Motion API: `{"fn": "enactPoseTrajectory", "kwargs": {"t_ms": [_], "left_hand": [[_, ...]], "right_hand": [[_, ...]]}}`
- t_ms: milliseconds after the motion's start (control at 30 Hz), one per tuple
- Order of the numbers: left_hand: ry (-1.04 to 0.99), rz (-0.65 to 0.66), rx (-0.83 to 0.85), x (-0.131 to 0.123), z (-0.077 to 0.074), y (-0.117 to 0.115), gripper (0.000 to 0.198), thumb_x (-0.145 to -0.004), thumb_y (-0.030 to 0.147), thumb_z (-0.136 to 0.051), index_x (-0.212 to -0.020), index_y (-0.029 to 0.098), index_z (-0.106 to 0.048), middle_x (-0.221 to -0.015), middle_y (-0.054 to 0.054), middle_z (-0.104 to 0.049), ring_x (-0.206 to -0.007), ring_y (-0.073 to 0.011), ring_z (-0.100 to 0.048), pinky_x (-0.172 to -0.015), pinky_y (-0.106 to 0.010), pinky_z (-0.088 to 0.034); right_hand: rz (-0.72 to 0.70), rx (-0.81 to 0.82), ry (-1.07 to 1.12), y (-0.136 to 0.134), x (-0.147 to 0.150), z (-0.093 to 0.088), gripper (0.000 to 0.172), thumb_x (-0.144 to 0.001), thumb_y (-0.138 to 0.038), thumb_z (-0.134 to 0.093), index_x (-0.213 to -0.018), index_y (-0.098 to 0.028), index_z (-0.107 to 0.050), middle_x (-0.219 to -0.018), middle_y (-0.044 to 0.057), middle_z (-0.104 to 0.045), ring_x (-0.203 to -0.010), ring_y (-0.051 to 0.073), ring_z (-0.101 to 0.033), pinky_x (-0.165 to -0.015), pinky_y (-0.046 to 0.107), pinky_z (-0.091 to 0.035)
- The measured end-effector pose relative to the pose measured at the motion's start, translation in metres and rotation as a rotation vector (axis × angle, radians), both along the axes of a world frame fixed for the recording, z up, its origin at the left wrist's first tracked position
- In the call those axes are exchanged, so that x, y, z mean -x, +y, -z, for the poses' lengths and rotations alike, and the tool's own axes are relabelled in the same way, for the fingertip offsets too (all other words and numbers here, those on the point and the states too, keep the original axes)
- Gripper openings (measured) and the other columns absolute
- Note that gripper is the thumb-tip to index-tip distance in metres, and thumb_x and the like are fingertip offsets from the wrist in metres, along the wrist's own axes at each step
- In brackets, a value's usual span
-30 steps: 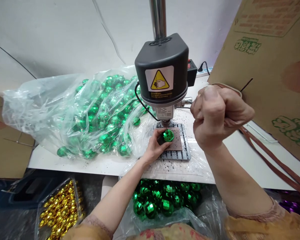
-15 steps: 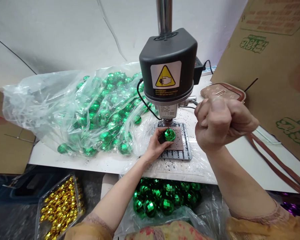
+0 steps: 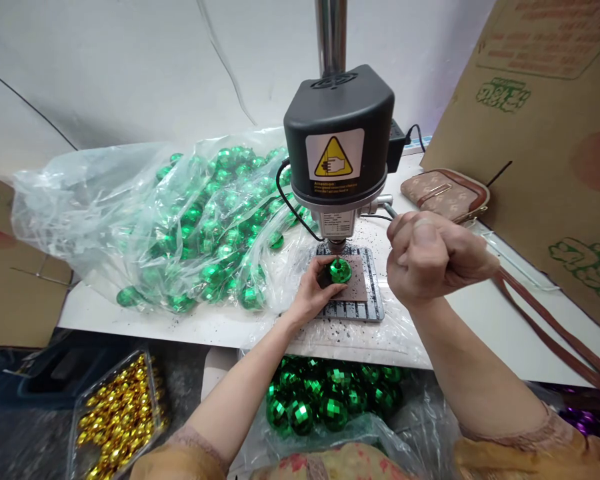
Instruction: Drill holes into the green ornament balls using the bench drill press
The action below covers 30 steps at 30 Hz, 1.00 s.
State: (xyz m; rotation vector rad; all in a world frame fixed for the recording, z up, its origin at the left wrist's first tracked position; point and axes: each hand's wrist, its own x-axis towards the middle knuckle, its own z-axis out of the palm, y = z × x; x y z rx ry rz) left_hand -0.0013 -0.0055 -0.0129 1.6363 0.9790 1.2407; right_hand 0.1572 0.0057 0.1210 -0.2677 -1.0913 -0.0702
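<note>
A small black drill press (image 3: 340, 140) with a yellow warning label stands on the white table. Under its chuck, my left hand (image 3: 314, 287) pinches a shiny green faceted ball (image 3: 341, 271) between thumb and fingers. The ball rests over a brown board (image 3: 359, 288) on the slotted metal base (image 3: 375, 307). To the right, my right hand (image 3: 425, 257) is closed in a fist around the end of the press's feed lever (image 3: 389, 208); most of the grip is hidden by the fingers. Dark shavings lie scattered around the base.
A clear plastic bag (image 3: 95, 193) of green balls covers the table's left. More green balls (image 3: 333, 400) lie in plastic below the table edge. A bin of gold balls (image 3: 117, 407) sits lower left. A patterned purse (image 3: 445, 193) and cardboard box (image 3: 545, 153) stand right.
My right fist has moved slightly down and left with the lever. My left hand still holds the green ball in the same place under the chuck. The view has shifted slightly.
</note>
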Motion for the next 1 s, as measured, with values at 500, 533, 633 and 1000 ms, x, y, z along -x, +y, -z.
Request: {"fn": "enactPoseTrajectory", "kwargs": {"t_ms": [500,533,633,1000], "left_hand": [[0.0,-0.011,0.007,-0.001,0.001,0.001,0.056,-0.077,0.038,-0.086,-0.122,0.021,-0.058,-0.119,-0.009,-0.068,-0.116,-0.0269,-0.066,-0.105,-0.046,-0.051],[-0.006,-0.014,0.015,-0.002,0.001,0.001,0.056,-0.076,0.037,-0.087,-0.121,0.021,-0.058,-0.119,-0.009,-0.068,-0.115,-0.0269,-0.066,-0.104,-0.046,-0.052],[0.014,-0.08,0.018,-0.006,-0.002,-0.001,0.053,-0.075,0.034,-0.087,-0.118,0.021,-0.059,-0.117,-0.009,-0.068,-0.111,-0.0262,-0.067,-0.101,-0.045,-0.053],[0.852,0.363,-0.148,0.068,-0.041,-0.134,0.042,-0.087,0.043,-0.074,-0.119,0.021,-0.059,-0.101,-0.005,-0.067,-0.085,-0.0205,-0.069,-0.071,-0.029,-0.054]], "right_hand": [[-0.08,-0.005,-0.099,-0.007,-0.002,0.002,0.048,-0.085,-0.01,-0.056,-0.055,-0.019,-0.02,-0.046,-0.007,-0.025,-0.037,0.003,-0.027,-0.041,0.026,-0.027],[-0.079,0.058,-0.065,-0.008,-0.001,-0.006,0.049,-0.088,-0.013,-0.057,-0.054,-0.019,-0.022,-0.046,-0.007,-0.024,-0.037,0.004,-0.027,-0.041,0.026,-0.025],[-0.119,0.247,0.046,-0.008,0.001,-0.036,0.049,-0.09,-0.02,-0.061,-0.051,-0.021,-0.03,-0.045,-0.007,-0.028,-0.038,0.005,-0.029,-0.04,0.028,-0.022],[-0.222,0.297,0.036,0.002,-0.001,-0.061,0.038,-0.093,-0.018,-0.056,-0.063,-0.026,-0.034,-0.051,-0.007,-0.034,-0.043,0.007,-0.033,-0.048,0.027,-0.025]]}}
